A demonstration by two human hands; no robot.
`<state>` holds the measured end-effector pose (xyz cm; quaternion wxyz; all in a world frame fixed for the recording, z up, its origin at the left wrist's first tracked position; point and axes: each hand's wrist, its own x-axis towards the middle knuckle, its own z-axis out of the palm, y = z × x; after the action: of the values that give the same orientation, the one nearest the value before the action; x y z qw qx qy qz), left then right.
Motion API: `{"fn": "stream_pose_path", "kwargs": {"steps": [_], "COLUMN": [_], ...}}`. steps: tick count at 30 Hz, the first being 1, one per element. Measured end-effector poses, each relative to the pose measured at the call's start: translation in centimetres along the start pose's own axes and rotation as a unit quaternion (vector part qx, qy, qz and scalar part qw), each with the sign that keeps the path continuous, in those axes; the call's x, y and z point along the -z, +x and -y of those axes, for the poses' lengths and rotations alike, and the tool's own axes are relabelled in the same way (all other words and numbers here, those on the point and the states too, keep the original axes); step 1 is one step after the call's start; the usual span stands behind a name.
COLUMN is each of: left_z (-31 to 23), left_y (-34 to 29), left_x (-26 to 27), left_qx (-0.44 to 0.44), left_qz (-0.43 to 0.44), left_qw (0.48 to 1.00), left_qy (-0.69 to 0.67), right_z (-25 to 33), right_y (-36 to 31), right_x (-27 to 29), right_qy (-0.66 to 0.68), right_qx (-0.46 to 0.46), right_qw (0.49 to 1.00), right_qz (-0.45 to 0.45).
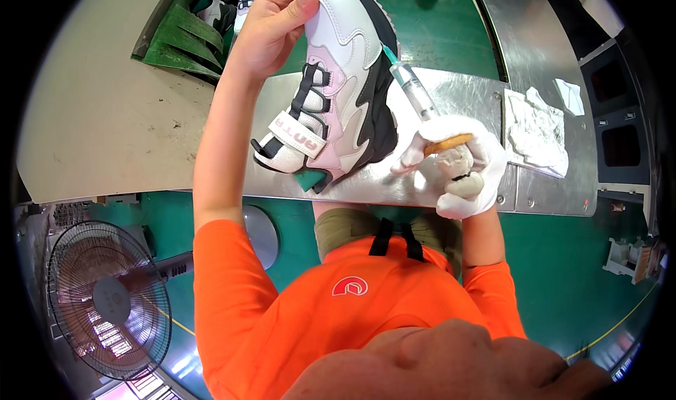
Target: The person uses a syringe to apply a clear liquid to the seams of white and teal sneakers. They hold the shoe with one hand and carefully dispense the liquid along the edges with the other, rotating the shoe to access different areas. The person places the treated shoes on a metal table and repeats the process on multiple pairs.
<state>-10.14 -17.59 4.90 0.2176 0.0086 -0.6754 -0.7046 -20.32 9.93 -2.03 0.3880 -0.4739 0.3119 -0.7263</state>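
Note:
A white, pink and black sneaker is tilted over the metal worktop, its toe pointing away from me and its strap nearest me. Bare, my left hand is closed round the toe end. In a white glove, my right hand grips a clear syringe. The syringe's green tip meets the shoe's side near the upper edge of the black sole; whether it touches or just hovers I cannot tell. An orange-brown rod-like piece also shows between the gloved fingers, its kind unclear.
A crumpled white cloth lies on the metal worktop at right, beside a folded white paper. Beyond runs a green conveyor belt. Green flaps hang at far left, near more shoes. A standing fan is at lower left.

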Motion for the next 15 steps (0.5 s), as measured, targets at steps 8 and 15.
{"fn": "stream_pose_path", "kwargs": {"steps": [8,15], "left_z": [0.1,-0.2], "left_y": [2.5,4.2], "left_x": [-1.5,-7.8], "left_qx": [0.031,0.040], "left_qz": [0.042,0.213], "left_qw": [0.999,0.972], "left_qy": [0.011,0.097], "right_z": [1.5,3.6], "right_y": [-1.3,2.0], "right_x": [3.1,0.2], "right_qy": [0.042,-0.188], "right_qx": [0.188,0.133], "right_qw": [0.981,0.928], "right_qz": [0.017,-0.292]}}
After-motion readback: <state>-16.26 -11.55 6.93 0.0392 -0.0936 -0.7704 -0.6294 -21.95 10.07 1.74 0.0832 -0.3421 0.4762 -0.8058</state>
